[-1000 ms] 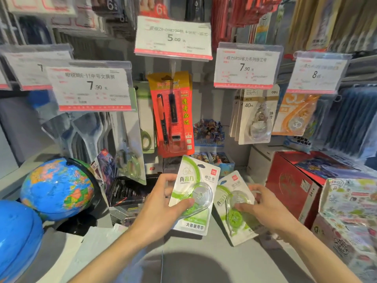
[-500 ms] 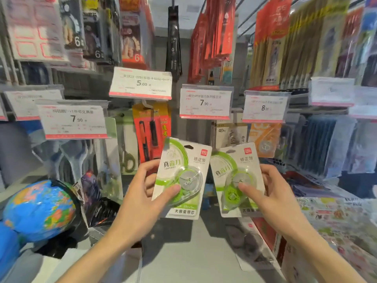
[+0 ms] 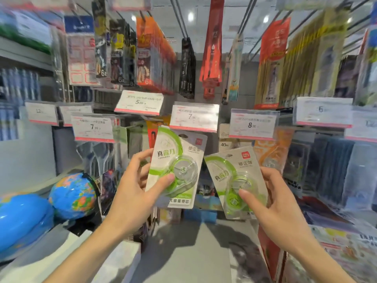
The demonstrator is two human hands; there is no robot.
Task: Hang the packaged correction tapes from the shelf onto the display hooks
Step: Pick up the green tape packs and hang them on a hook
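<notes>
Nearest, two bare forearms reach up from the bottom edge over a grey shelf (image 3: 183, 252). The left hand (image 3: 132, 193) grips a packaged correction tape (image 3: 176, 166), thumb pressed on the clear blister at the front and fingers curled behind the card's left edge; the pack stands nearly upright, leaning a little to the right. The right hand (image 3: 279, 211) pinches a second packaged correction tape (image 3: 234, 180) the same way, thumb on the green reel and fingers wrapped round the right edge, and this pack tilts to the left. The two packs sit side by side in the air, close but apart, both clear of the shelf.

To the near left, two blue globes (image 3: 71, 195) rest on the shelf (the closer one runs off the frame edge). At the near right lies a red box (image 3: 267, 248) beside patterned wrapping.

Farther back, just above the left pack's top edge, hangs a row of price tags (image 3: 193, 116), the one directly over it blurred but beginning with a 7. Behind the tags hang carded goods: an orange pack (image 3: 271, 150) to the right and scissors (image 3: 95, 154) to the left. Farthest and highest, rows of blurred hanging packets (image 3: 155, 56) fill the display.
</notes>
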